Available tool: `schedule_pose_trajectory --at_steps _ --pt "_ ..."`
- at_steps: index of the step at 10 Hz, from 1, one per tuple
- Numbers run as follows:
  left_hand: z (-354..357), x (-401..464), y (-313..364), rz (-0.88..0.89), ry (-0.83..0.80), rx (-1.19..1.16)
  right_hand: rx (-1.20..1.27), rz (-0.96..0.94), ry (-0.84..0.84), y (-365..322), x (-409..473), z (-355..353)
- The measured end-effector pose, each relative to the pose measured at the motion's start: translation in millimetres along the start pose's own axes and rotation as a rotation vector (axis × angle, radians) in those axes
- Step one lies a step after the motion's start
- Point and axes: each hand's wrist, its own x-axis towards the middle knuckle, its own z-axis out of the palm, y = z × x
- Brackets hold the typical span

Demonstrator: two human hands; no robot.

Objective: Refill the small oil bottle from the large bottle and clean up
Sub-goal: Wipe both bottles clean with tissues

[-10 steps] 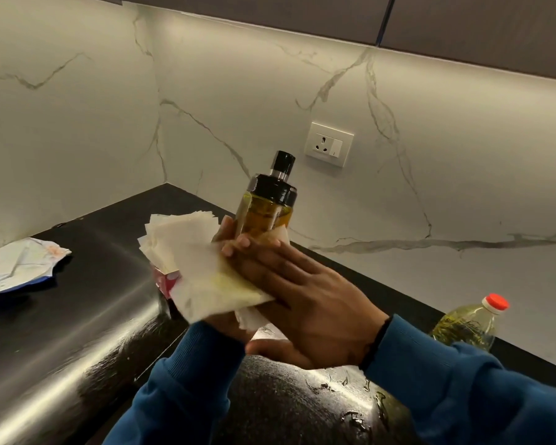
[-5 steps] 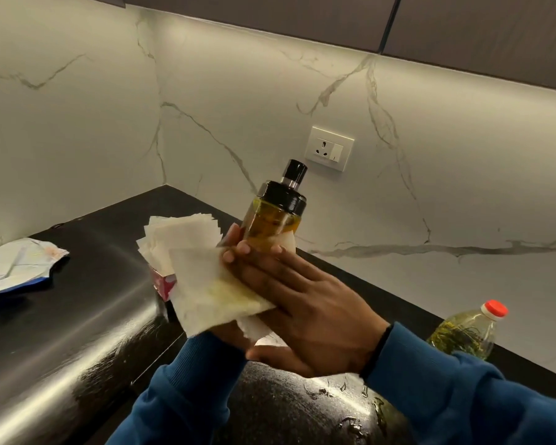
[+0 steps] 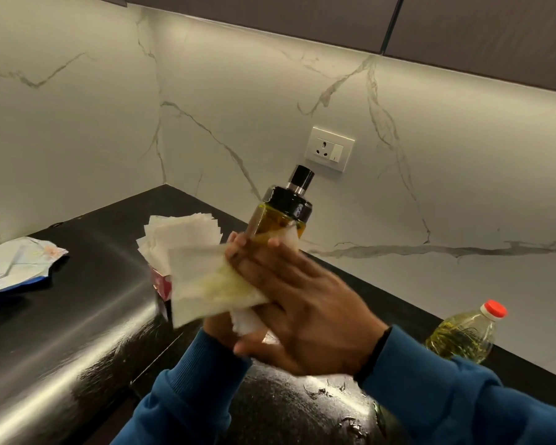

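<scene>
A person in blue sleeves is holding the small oil bottle (image 3: 281, 213) up above a black countertop (image 3: 77, 309), tilted so that its black cap leans to the right toward a white wall socket (image 3: 329, 149). The right hand (image 3: 302, 300) is lying across the lower part of the bottle with its fingers straight and close together, pressing a paper towel (image 3: 212, 284) flat against the glass. The towel, stained yellow near its middle, is sticking out to the left of the fingers. The left hand (image 3: 218, 326) is sitting under the towel and behind the right hand, at the base of the bottle; only a little of it is showing, and how its fingers are closing on the bottle cannot be told. The bottle is showing amber oil up to just below its black collar. Behind the hands, a fanned stack of napkins (image 3: 180, 236) is standing out of a red holder on the counter. At far right the large bottle (image 3: 466, 335), with a red cap, is resting by the marble wall, well apart from the hands. At far left a crumpled wrapper (image 3: 16, 268) is lying on the counter. Wet smears (image 3: 328, 393) are glistening on the dark surface below the right wrist.
</scene>
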Motion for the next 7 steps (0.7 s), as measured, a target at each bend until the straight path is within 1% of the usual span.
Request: schedule_pose_trajectory --at_steps 1,2,3,4,5,6,7 --pt "1 5 -2 0.035 0.043 -0.072 -0.032 0.162 0.140 29 13 -15" --pt "-1 3 -3 -0.009 0.093 -0.068 -0.078 0.272 0.176 36 19 -17" --pt "1 -1 3 0.035 -0.093 0.096 -0.009 0.107 0.070 12 9 -4" --pt "-6 -1 7 0.002 -0.113 -0.005 -0.021 -0.074 -0.038 -3 -3 2" --pt "-5 -2 2 0.004 -0.081 -0.132 -0.030 0.022 0.099 14 3 -9" --pt "-8 -4 15 0.023 -0.075 -0.131 -0.071 0.234 0.209 34 15 -20" --pt "12 4 16 0.319 0.408 0.260 -0.032 0.151 0.138 18 15 -12"
